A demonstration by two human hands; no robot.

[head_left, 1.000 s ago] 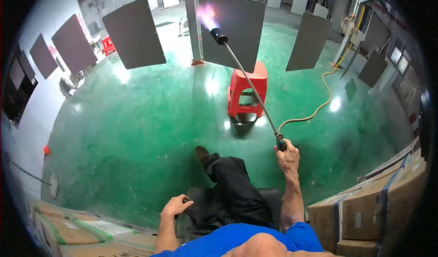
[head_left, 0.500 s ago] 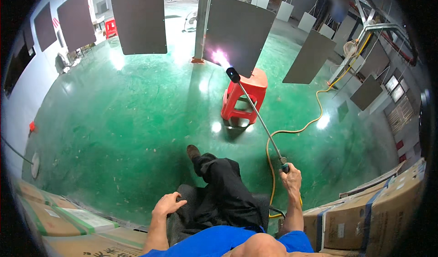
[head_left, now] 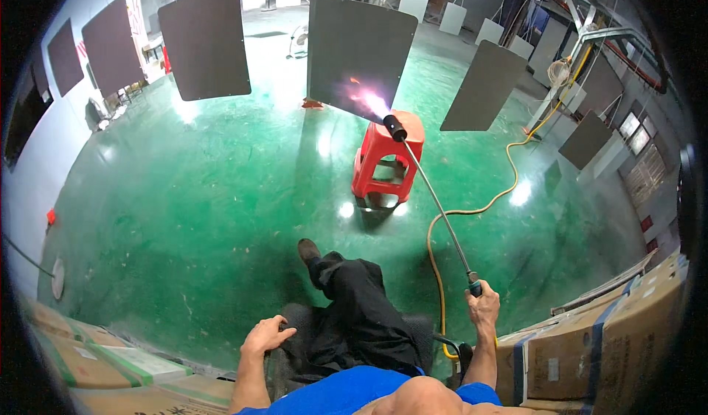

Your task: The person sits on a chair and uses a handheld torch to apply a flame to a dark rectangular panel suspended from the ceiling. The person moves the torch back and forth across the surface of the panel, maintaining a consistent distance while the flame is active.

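My right hand (head_left: 483,304) grips the green handle of a long gas torch (head_left: 436,200). Its black nozzle burns with a pink-white flame (head_left: 375,104) that points up and left at the lower part of a hanging dark grey panel (head_left: 361,54). Just behind the nozzle stands a red plastic stool (head_left: 387,150). My left hand (head_left: 265,334) rests on the edge of the dark seat (head_left: 296,319) beside my thigh; its fingers lie loosely over that edge and I make out nothing in them.
More dark panels hang in a row, including one on the left (head_left: 205,43) and one on the right (head_left: 483,87). A yellow hose (head_left: 510,186) snakes over the green floor (head_left: 184,216). Cardboard boxes (head_left: 568,363) flank me on both sides. A fan (head_left: 299,41) stands far back.
The hanging panels have shifted to the left. My right hand and the torch have moved to the right, the nozzle slightly lower. My left hand stays on the seat.
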